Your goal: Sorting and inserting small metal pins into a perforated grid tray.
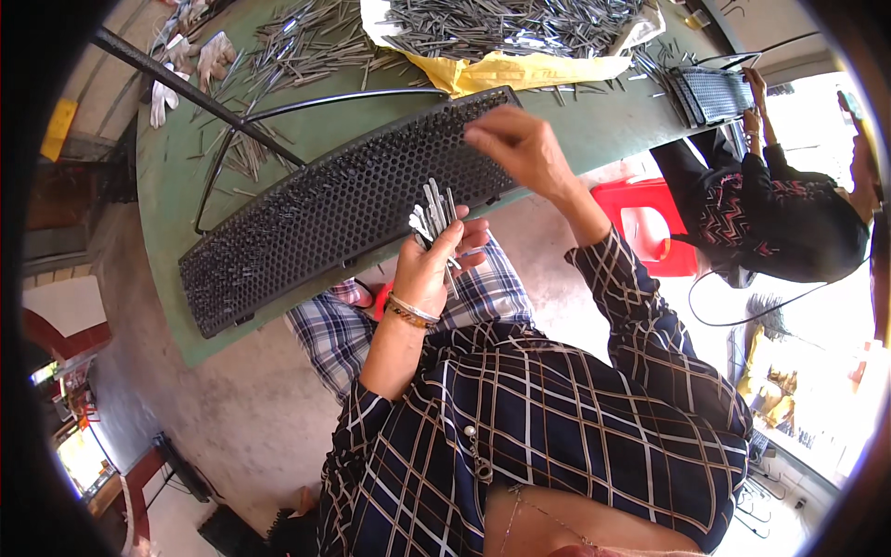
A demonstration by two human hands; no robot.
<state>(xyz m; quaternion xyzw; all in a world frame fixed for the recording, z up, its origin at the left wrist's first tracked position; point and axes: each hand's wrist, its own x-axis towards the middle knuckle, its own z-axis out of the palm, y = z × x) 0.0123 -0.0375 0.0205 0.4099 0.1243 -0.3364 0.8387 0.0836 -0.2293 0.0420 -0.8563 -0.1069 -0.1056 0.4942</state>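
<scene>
My left hand (432,265) is closed around a bundle of thin grey metal strips (432,213), their ends fanned out above the thumb. Just past it lies a long black perforated rack (348,209), full of round holes and slanting up to the right on the table. Many short pieces stand in its holes along the far edge and at the left end; the middle shows bare holes. Over the rack's right end hovers my right hand (524,148), fingers curled and thumb pressed toward them. Whatever its fingertips pinch is too small to make out.
Loose metal strips (306,42) cover the green table (172,213) beyond the rack. A yellow-and-white sack (520,72) carries a heap of them. A black metal frame (246,123) rises behind the rack. Gloves (215,58) lie far left. Another person (770,213) works at a second rack (715,96), near a red stool (650,223).
</scene>
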